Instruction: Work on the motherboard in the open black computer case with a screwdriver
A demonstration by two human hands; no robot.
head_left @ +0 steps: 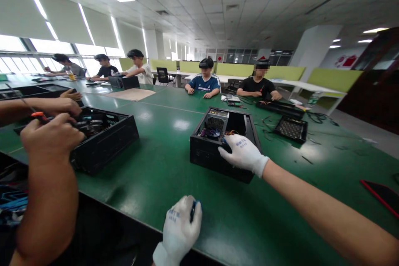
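Left hand (182, 225), in a white knit-looking glove with blue printing, is held just over the near edge of the table, its fingers curled around a small dark-and-blue object (193, 210); most of that is hidden, so its exact shape is hard to make out. Right hand (242, 151), gloved alike, lies across the near side of a black box-shaped computer case (207, 157), thumb towards the near wall and fingers over the open top; whether they grip anything inside I cannot tell. This case sits right of centre on a smooth, glossy green tabletop (156, 145). Inside it show a grey metal unit with a vented grille (215, 122), a round purple-tinted fan (212, 132) and thin coloured wires (232, 133).

To the right lie a black perforated rectangular tray (291, 128) and, nearer, a flat dark panel with a red edge (380, 196). On the left, a co-worker's bare hand (54, 135) holds an orange-handled screwdriver (38, 115) beside another open black case (107, 145). Farther off, a matte tan sheet (132, 94) lies on the green surface, and several seated people work around the far side.
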